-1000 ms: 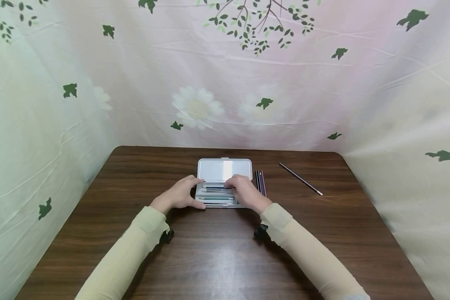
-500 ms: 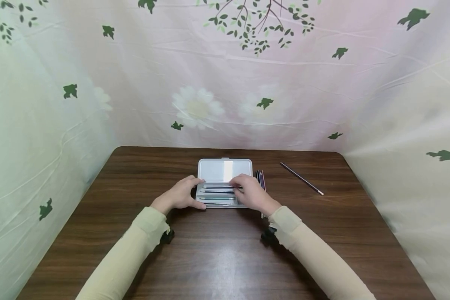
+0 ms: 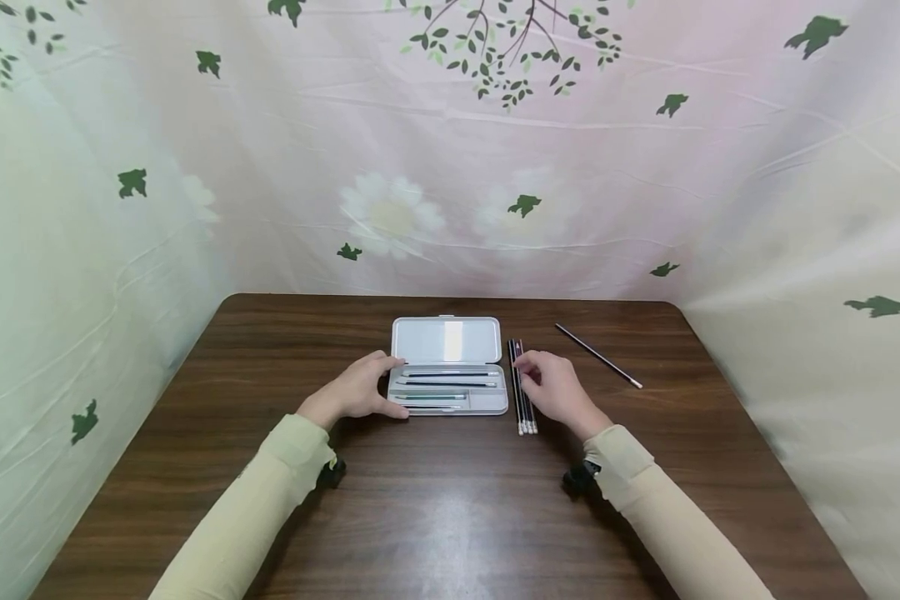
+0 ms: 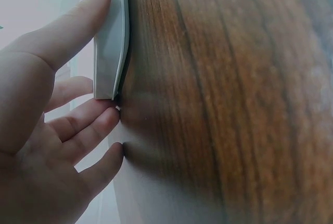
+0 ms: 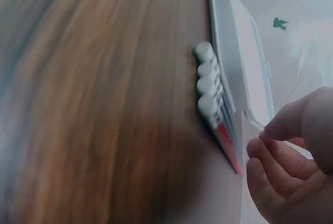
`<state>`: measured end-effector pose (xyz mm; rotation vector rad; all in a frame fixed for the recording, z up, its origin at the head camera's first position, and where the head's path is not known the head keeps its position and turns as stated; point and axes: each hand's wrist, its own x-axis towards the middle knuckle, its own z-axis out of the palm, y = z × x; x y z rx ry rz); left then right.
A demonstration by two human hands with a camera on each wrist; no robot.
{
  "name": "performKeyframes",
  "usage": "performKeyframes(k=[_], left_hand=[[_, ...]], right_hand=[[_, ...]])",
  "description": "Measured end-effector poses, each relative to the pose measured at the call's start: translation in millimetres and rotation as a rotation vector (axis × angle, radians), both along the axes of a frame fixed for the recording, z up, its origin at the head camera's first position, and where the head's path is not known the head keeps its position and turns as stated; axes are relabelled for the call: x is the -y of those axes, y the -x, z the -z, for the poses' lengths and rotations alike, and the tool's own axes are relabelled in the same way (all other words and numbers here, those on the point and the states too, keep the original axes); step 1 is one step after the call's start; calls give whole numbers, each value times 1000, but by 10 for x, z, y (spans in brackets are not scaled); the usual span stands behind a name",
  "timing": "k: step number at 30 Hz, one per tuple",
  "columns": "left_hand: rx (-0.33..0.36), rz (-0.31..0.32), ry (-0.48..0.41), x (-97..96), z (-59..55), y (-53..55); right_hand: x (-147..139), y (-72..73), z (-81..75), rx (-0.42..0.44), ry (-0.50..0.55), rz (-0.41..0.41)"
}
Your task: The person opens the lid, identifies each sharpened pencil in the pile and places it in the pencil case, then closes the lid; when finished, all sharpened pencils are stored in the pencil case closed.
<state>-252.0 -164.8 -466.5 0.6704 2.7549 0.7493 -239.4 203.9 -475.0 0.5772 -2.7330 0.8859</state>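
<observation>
An opened white pencil case point(image 3: 487, 403) lies on the table with several pencils point(image 3: 446, 383) across its tray. My left hand point(image 3: 354, 388) holds its left end, thumb at the front corner and index finger farther back. In the left wrist view the thumb point(image 4: 78, 23) presses along the case wall point(image 4: 110, 52). Right of the case lies a row of dark pencils point(image 3: 523, 412), their white ends toward me; one shows red in the right wrist view. My right hand point(image 3: 558, 387) is over this row, fingers loosely bent, fingertips right at the pencils, nothing visible between them.
A single dark pencil point(image 3: 598, 356) with a white end lies slanted on the brown wooden table point(image 3: 435, 500) at the right. The case's lid point(image 3: 420, 340) is folded back, away from me. A patterned cloth point(image 3: 450, 167) hangs behind and at both sides.
My right hand has let go of a pencil, which now lies in the case tray, and has moved right to the row of pencils. My left hand stays at the case.
</observation>
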Motion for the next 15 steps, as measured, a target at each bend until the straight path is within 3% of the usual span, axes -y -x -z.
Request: performKeyframes(k=[5, 15], left_hand=[[1, -3, -7, 6, 10, 0], [9, -7, -8, 9, -11, -16]], right_hand=[[-75, -1, 27, 66, -15, 17], [-66, 9, 7, 60, -21, -3]])
